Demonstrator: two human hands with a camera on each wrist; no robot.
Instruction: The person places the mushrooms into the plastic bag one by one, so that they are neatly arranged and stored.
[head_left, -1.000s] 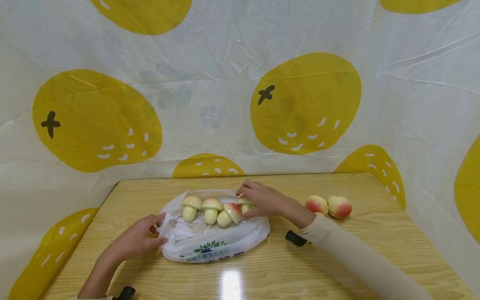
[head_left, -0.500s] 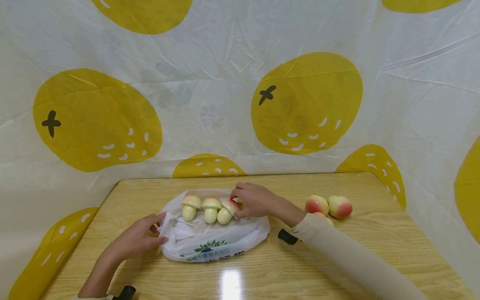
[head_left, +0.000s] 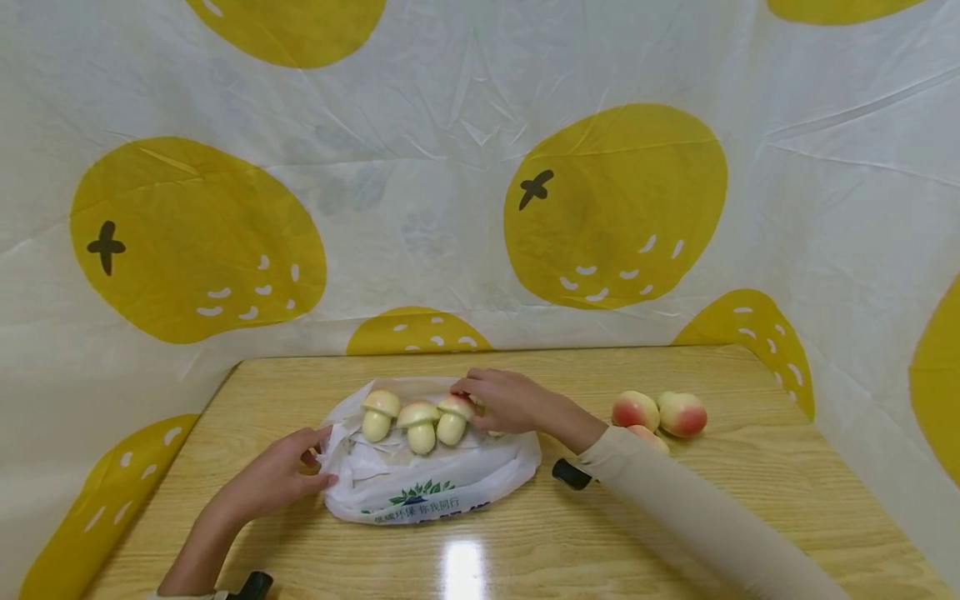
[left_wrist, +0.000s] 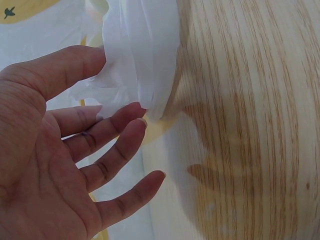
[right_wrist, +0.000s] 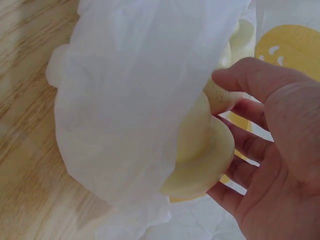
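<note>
A white plastic bag (head_left: pixel 495 475) with green and blue print lies on the table, its mouth spread open. Toy mushrooms stand in a row in it: a left one (head_left: pixel 381 415), a middle one (head_left: pixel 418 427) and a red-capped one (head_left: pixel 453 419). My left hand (head_left: pixel 281 471) pinches the bag's left rim between thumb and fingers; its other fingers extend loosely in the left wrist view. My right hand (head_left: pixel 513 400) reaches over the bag's right side, fingertips on the red-capped mushroom. In the right wrist view, the thumb presses a pale mushroom piece (right_wrist: pixel 218 97), beside a larger cap (right_wrist: pixel 215 160) partly under the bag.
Right of the bag, red-and-yellow rounded pieces lie grouped on the table: one (head_left: pixel 635 411), another (head_left: pixel 682 414), and a third (head_left: pixel 648 437) partly behind the right sleeve (head_left: pixel 675 483). A white sheet (head_left: pixel 420 208) with yellow fruit print hangs behind the wooden table (head_left: pixel 570 550).
My right hand has moved left, onto the red-capped mushroom, which now stands more upright. The middle mushroom has shifted slightly left and nearer. My left hand stays at the bag's rim.
</note>
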